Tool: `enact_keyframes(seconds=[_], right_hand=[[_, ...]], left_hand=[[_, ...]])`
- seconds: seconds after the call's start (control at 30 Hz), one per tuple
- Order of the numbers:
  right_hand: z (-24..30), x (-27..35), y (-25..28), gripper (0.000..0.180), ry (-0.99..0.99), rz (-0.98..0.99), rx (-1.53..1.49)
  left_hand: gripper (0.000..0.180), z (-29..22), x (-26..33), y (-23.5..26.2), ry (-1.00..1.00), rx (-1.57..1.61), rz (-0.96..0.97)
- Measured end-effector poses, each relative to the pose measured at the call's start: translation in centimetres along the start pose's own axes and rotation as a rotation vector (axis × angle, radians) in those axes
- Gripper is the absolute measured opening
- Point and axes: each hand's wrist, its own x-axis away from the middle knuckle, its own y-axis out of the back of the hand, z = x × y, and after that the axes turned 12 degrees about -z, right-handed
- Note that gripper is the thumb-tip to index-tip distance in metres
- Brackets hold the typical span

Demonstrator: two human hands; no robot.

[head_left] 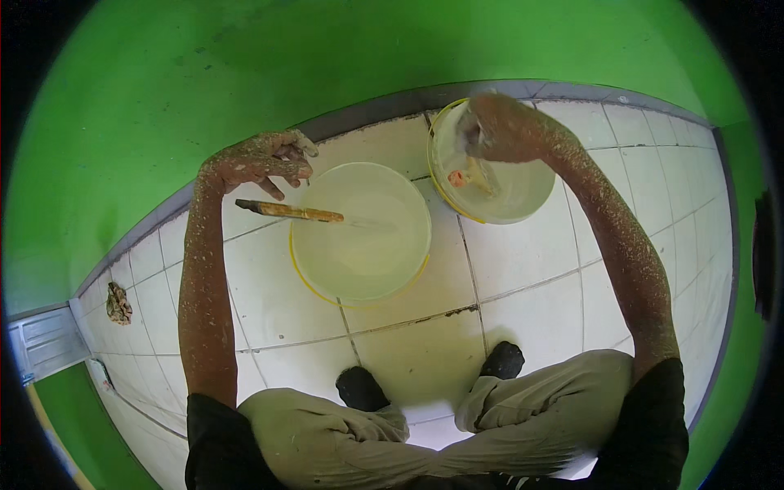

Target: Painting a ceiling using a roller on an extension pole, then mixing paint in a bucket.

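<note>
My left hand, dusted with white, hovers beside the left bucket with its fingers apart and holds nothing I can see. Just below it, a worn wooden-handled tool with a dark end leans over the rim of that bucket; its other end goes into a pale, creamy liquid. Over the right bucket is my right hand, bent at the wrist and smeared by motion, so its fingers do not read clearly. Inside that bucket lies a beige object with an orange-pink end, partly in pale liquid.
Both buckets stand on a white tiled floor near a green wall with a grey skirting. A crumpled, stained rag lies at the far left, near a white louvred panel. My feet are close to the buckets.
</note>
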Motion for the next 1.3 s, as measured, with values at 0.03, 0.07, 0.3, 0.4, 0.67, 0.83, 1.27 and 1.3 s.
enact_keyframes(seconds=[0.03,0.07,0.3,0.4,0.67,0.83,1.27,1.3], right_hand=[[-1.7,1.0,-1.8,0.016,0.063,-0.025,0.05],[-3.2,1.8,-4.1,0.013,0.126,-0.052,0.105],[-3.9,2.4,-8.3,0.015,0.111,-0.214,0.318],[-4.1,3.7,-3.8,0.017,0.174,-0.351,0.076],[-2.8,7.0,-0.1,0.026,-0.336,-0.698,-0.569],[-3.7,7.1,0.9,0.026,-0.558,-1.011,-0.893],[6.3,6.1,-2.8,0.029,-0.354,-0.346,-1.461],[6.0,6.1,-3.7,0.029,-0.351,-0.339,-1.46]], left_hand=[[0.05,-0.7,0.2,-0.3,-0.012,-0.006,-0.003],[0.05,-1.6,0.4,-0.6,-0.019,-0.101,-0.044],[0.054,-2.7,4.8,0.6,-0.242,-0.349,-0.32],[0.059,0.3,8.2,-1.2,-0.361,-0.228,-0.595],[0.063,12.1,9.8,-12.4,-0.207,0.654,-0.791],[0.048,9.3,6.6,-14.4,-0.341,0.887,-0.809],[0.025,10.2,9.0,-21.0,-0.53,0.655,-1.117],[0.025,10.1,9.1,-21.1,-0.527,0.655,-1.124]])
